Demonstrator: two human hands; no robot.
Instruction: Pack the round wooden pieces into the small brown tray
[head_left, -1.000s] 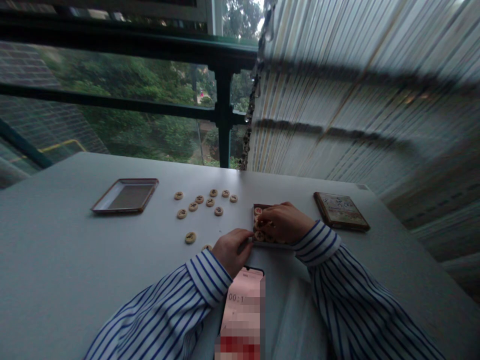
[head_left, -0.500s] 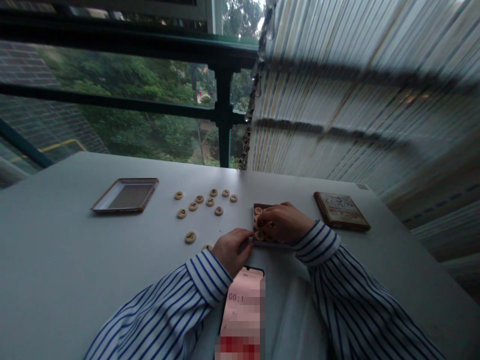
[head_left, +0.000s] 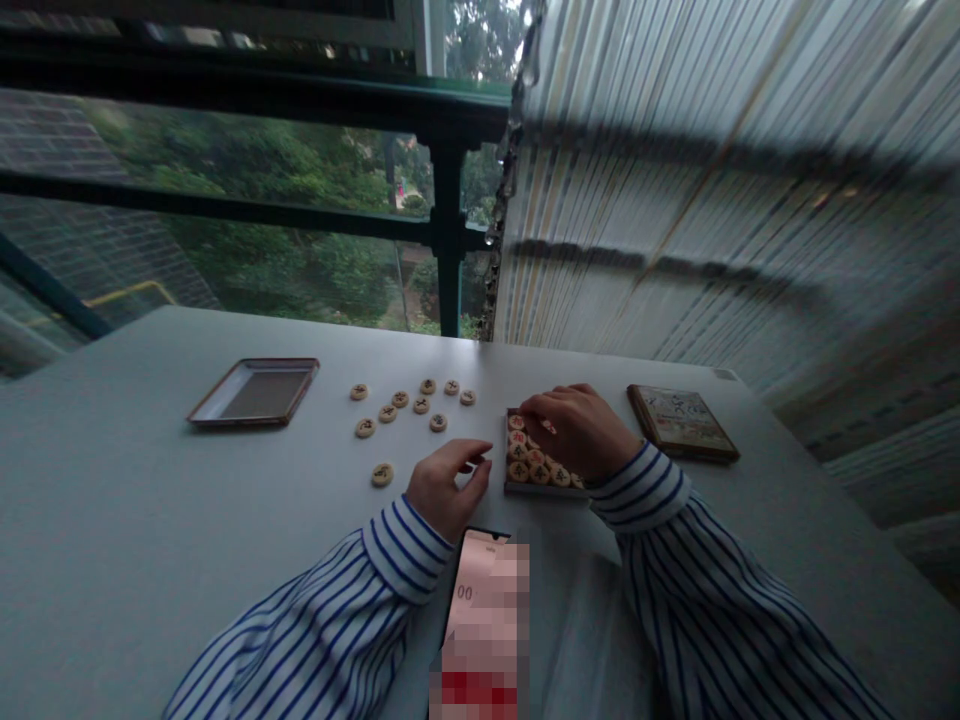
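Observation:
A small open box [head_left: 546, 491] holds rows of round wooden Chinese chess pieces [head_left: 538, 473], some with red and some with dark characters. Over its far part hovers my right hand [head_left: 581, 430], its fingers bent downward with a gap between them; pieces show through the gap and nothing held is visible. Just left of the box, my left hand [head_left: 448, 488] is in the air, thumb and forefinger apart and without a piece. Several loose chess pieces [head_left: 421, 405] lie scattered beyond it, and a single chess piece [head_left: 382, 475] rests near its wrist.
On the white table [head_left: 150, 520], an empty-looking box lid [head_left: 274, 395] lies to the left and a flat printed case [head_left: 684, 420] to the right. A phone [head_left: 469, 570] with a timer display sits in front of me. Window and string curtain [head_left: 637, 200] stand behind.
My left hand has come away from the box's left corner, moving left. My right hand has risen from the pieces, uncovering more of the rows. The near loose piece by my left wrist is now hidden.

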